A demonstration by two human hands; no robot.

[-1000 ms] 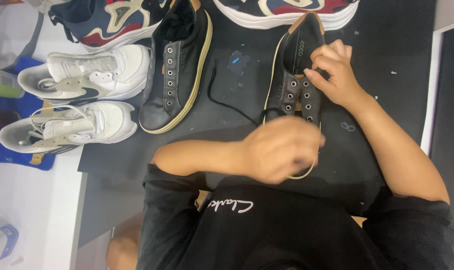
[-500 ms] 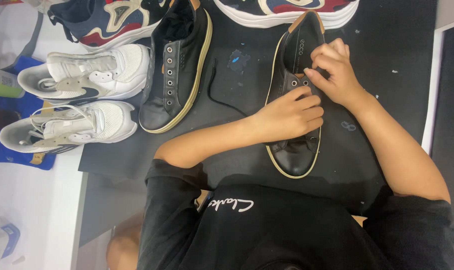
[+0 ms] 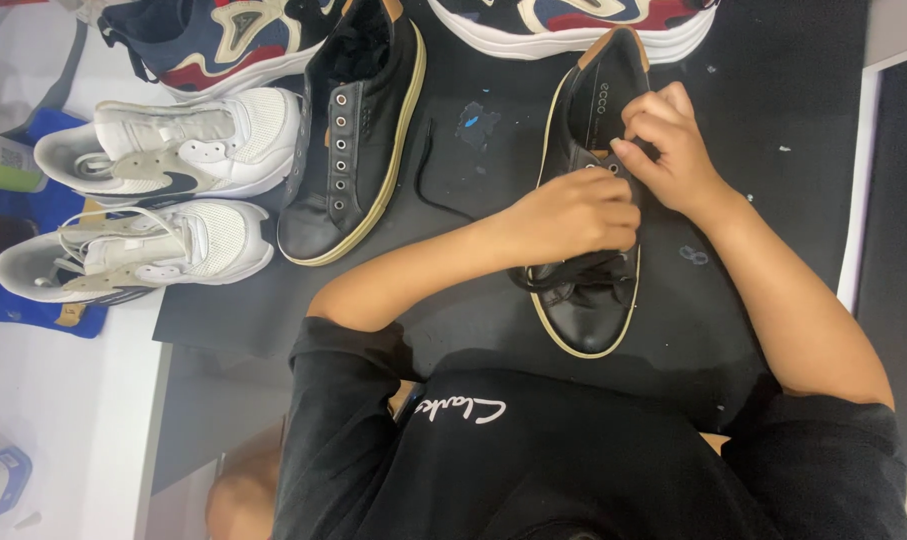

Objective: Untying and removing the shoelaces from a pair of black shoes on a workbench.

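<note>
hands meet over a black leather shoe [image 3: 595, 300] right of frame centre, its long axis running top to bottom, toe toward the lower edge. left hand [image 3: 573, 215] is curled closed across the eyelets on the black lace [image 3: 563, 278]; right hand [image 3: 673, 150] pinches just above it, beside the tongue. fingertips and the lace end are hidden, so which eyelet is being worked cannot be made out.

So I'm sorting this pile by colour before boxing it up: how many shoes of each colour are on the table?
Black leather shoes: 2, one under both hands, one without a lace
White sneakers: 2, upper and lower
Navy, red and cream sneakers: 2, left and right, both cut off by the top edge
Total: 6 shoes
</note>
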